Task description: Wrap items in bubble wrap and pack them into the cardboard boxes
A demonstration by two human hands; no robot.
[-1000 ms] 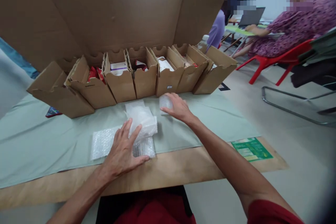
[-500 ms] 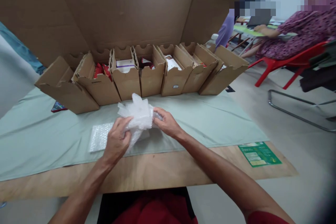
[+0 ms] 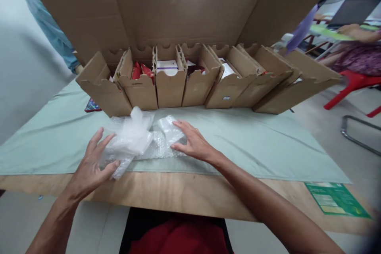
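Crumpled bubble wrap (image 3: pixel 131 137) lies on the pale green cloth, bunched with a whitish sheet at its left side. A clear folded bubble wrap piece (image 3: pixel 166 135) extends from it to the right. At the left end is my left hand (image 3: pixel 95 162), its thumb and fingers spread apart beside the wrap, gripping nothing. My right hand (image 3: pixel 195 141) rests at the opposite end, thumb and fingers apart around the edge of the clear piece; they seem to touch it without closing on it. The hand covers part of that edge.
A row of open cardboard bins (image 3: pixel 169 89) stands behind the wrap, with red packets (image 3: pixel 143 71) and white boxes inside. A tall cardboard panel (image 3: pixel 184 8) rises behind. A green printed sheet (image 3: pixel 336 198) lies at the table's right corner. Other people are partly visible beyond.
Both hands held the bubble wrap together; now they are apart and the wrap lies spread on the cloth. My left hand has let go and opened. The view has shifted left.
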